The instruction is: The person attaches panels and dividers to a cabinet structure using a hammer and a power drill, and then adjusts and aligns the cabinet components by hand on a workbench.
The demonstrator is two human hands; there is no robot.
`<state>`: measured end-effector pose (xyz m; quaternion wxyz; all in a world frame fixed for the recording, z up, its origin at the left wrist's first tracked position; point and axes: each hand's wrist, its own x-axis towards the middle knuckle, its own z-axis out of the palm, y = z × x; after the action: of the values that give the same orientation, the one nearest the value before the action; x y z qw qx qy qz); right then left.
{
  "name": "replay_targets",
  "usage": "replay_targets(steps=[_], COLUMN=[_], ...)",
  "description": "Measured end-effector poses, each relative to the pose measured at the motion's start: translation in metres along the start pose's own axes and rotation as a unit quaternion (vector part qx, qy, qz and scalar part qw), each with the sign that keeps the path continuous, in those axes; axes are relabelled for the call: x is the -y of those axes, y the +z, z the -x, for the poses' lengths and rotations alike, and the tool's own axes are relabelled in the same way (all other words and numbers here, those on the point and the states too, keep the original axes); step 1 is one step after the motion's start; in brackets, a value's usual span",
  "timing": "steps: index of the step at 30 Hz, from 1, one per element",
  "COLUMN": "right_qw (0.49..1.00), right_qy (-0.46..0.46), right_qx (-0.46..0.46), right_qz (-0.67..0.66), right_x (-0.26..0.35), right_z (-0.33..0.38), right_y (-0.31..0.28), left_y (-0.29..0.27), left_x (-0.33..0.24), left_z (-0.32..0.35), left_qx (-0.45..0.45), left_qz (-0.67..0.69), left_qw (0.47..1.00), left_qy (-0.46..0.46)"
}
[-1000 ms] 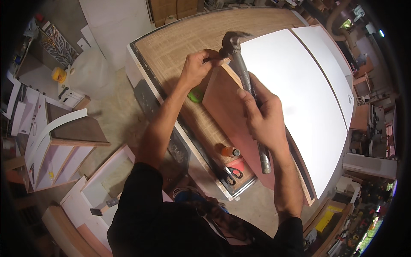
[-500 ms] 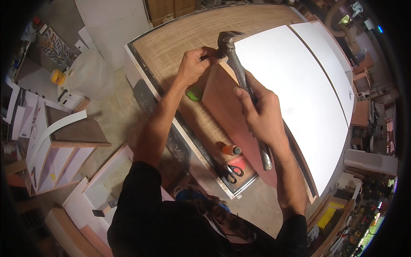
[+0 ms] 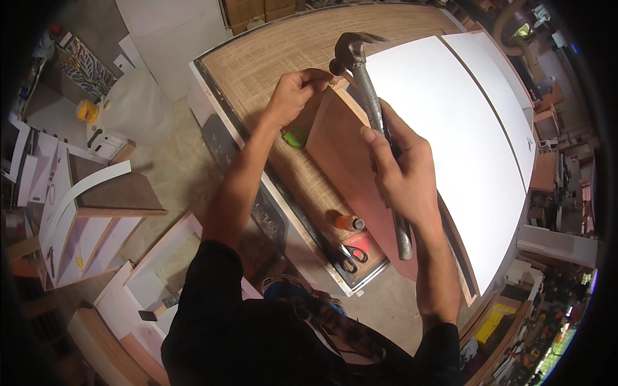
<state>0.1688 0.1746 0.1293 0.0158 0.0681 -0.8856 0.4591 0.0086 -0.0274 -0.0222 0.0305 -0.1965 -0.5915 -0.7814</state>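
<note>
My right hand (image 3: 407, 170) is wrapped round the grip of a claw hammer (image 3: 368, 90), thumb along the shaft. The hammer's head is raised just beyond the end edge of a wooden cabinet piece, which has a reddish-brown side board (image 3: 344, 145) and a broad white panel (image 3: 444, 148). At that edge's far left corner, my left hand (image 3: 290, 98) pinches with thumb and forefinger. Whatever sits between those fingertips is too small to make out. The hammer head is apart from the left fingers.
The cabinet piece lies on a wood-patterned worktable (image 3: 257, 71). A green tape measure (image 3: 295, 137), an orange bottle (image 3: 347, 222) and black-handled scissors (image 3: 353, 258) lie along its left side. On the floor at left stands a shelf unit (image 3: 109, 209), with a yellow tub (image 3: 87, 111) beyond.
The hammer head has lifted up and to the right, away from my left fingertips. My right hand has shifted slightly right with it. The left hand stays at the corner.
</note>
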Motion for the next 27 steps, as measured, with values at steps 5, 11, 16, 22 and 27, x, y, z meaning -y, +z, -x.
replay_targets(steps=[5,11,16,22,27], right_qw=[0.999,0.999,0.999,0.999,0.999], right_qy=[-0.026,-0.03,-0.033,-0.033,-0.023], right_qx=[-0.021,0.002,0.001,0.008,0.022], right_qz=[-0.014,0.011,0.005,0.003,0.019], right_x=[-0.003,-0.009,-0.008,-0.006,-0.006], right_z=[0.001,-0.004,-0.004,-0.006,-0.007], right_y=[0.008,0.005,0.003,0.001,-0.001], left_y=[0.019,0.015,0.01,0.009,0.006], left_x=[0.006,-0.009,-0.022,-0.028,-0.025], left_z=[0.015,0.005,-0.001,-0.002,-0.004], left_qx=[-0.055,-0.05,-0.036,-0.033,-0.008], left_qz=[-0.013,-0.024,-0.036,-0.048,-0.044], left_qw=[0.998,0.997,0.994,0.992,0.992], left_qy=[0.021,-0.061,-0.093,-0.113,-0.116])
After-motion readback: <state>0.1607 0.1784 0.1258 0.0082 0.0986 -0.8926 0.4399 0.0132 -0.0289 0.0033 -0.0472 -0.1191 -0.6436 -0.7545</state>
